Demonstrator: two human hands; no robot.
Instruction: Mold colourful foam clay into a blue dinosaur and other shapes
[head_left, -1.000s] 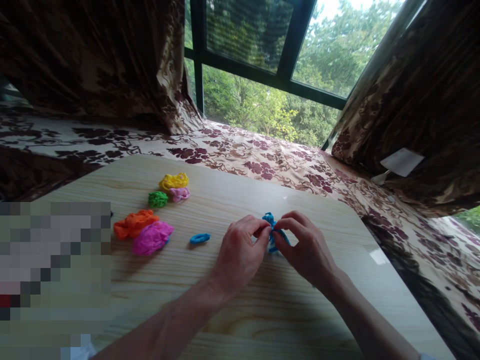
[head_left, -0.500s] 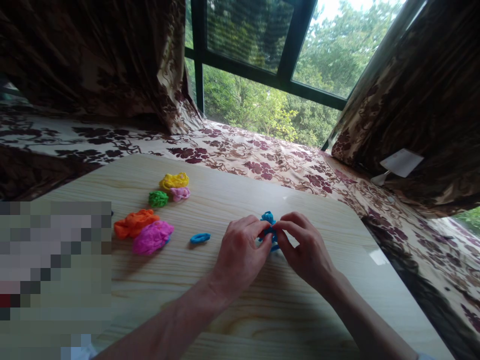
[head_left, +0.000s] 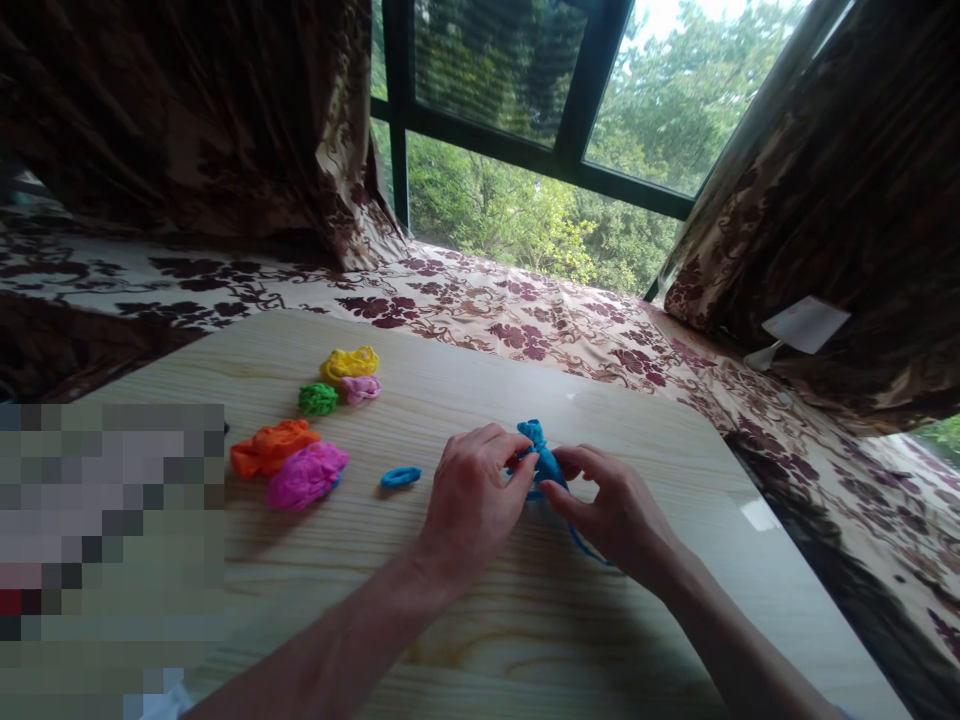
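Over the worktop [head_left: 465, 640], the left hand [head_left: 480, 480] pinches a blue twisted piece [head_left: 546, 462], its grip closed; the right hand's [head_left: 611, 500] fingers curl at its right side, their grip unclear. A small blue loop [head_left: 400, 477] lies to the left.

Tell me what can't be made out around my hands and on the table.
All in the head view:
- Left side of the blue crumpled fabric-like bundle: covered by the left hand.
- Thin blue strand's end: lost by the right hand.
- Blue piece: mostly under the magenta crumpled bundle.
- Pale wooden table's left part: pixelated.
- White card's markings: too small.
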